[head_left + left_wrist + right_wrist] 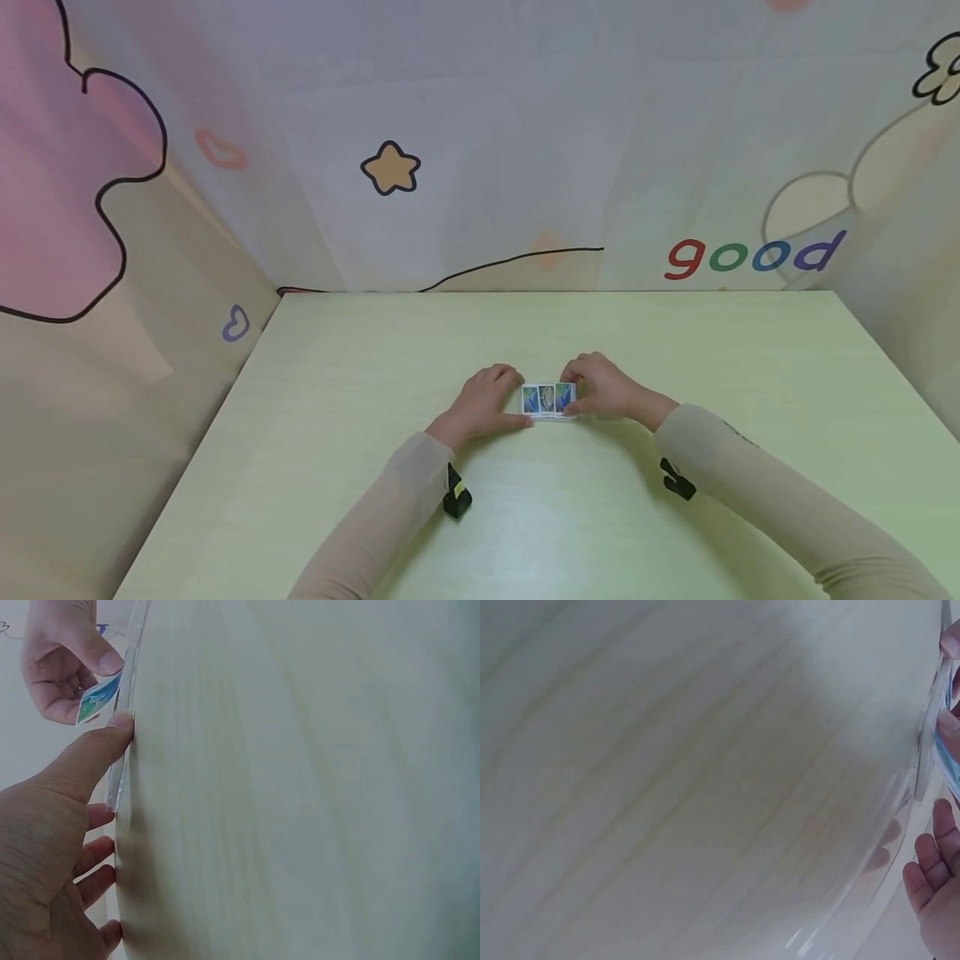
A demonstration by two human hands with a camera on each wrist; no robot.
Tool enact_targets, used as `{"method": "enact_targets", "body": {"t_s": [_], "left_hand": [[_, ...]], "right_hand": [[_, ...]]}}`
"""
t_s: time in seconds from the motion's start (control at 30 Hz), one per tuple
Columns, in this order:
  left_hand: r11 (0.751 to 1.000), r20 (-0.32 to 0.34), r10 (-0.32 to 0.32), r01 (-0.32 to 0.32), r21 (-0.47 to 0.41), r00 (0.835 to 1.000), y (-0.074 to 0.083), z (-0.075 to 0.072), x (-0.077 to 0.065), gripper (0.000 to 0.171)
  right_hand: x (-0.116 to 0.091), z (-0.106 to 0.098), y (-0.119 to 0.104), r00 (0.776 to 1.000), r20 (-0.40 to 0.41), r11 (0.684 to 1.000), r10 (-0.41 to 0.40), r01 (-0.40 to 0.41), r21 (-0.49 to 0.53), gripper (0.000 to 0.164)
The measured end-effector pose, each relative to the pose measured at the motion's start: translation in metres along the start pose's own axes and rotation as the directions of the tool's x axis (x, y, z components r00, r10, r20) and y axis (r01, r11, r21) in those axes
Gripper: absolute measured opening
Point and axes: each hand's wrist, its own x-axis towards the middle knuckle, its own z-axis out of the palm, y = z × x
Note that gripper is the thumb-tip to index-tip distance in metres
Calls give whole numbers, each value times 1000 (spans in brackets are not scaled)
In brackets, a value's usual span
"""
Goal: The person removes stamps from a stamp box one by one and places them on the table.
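A small clear plastic tray (551, 418) lies on the table with three picture cards side by side. The left card (530, 401) is blue and green, the middle card (547, 399) shows a pale round figure, and the right card (562, 395) is blue and green. My left hand (483, 403) holds the tray's left end, thumb at the near edge and fingers at the far side. My right hand (606, 389) pinches the right card between thumb and fingers; in the left wrist view this card (97, 700) stands tilted up from the tray (118, 776).
The pale wood-grain table (360, 350) extends around the hands. A printed cloth (487, 150) with a star and the word "good" closes off the back and sides. A clear plastic edge (855, 915) curves below the right hand in the right wrist view.
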Motion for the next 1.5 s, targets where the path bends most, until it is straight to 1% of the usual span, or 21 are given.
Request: {"method": "enact_targets", "body": {"t_s": [0.17, 0.33, 0.53, 0.8, 1.13, 1.3, 1.5], "left_hand": [[1000, 1, -1, 1, -7, 1000, 0, 1, 1, 62], [1000, -5, -3, 3, 4, 1000, -1, 2, 1, 63], [1000, -3, 0, 0, -1, 1000, 0, 1, 1, 63], [1000, -5, -1, 1, 2, 1000, 0, 1, 1, 63], [1000, -5, 12, -12, 9, 1000, -1, 2, 2, 62], [1000, 3, 1, -1, 13, 1000, -1, 2, 3, 63], [1000, 1, -3, 3, 11, 1000, -2, 3, 3, 64]], "right_hand": [[0, -2, 1, 999, 43, 997, 6, -9, 77, 31], [-2, -4, 2, 997, 68, 992, 27, -35, 121, 25], [-5, -3, 4, 997, 59, 988, 56, -64, 137, 20], [-10, -8, 5, 1000, 24, 987, 18, -21, 160, 11], [-13, -10, 4, 999, 11, 982, 46, -47, 181, 12], [-13, -9, 7, 1000, -13, 981, 16, -13, 196, 13], [-12, -11, 10, 1000, -6, 978, 24, -22, 209, 13]]}}
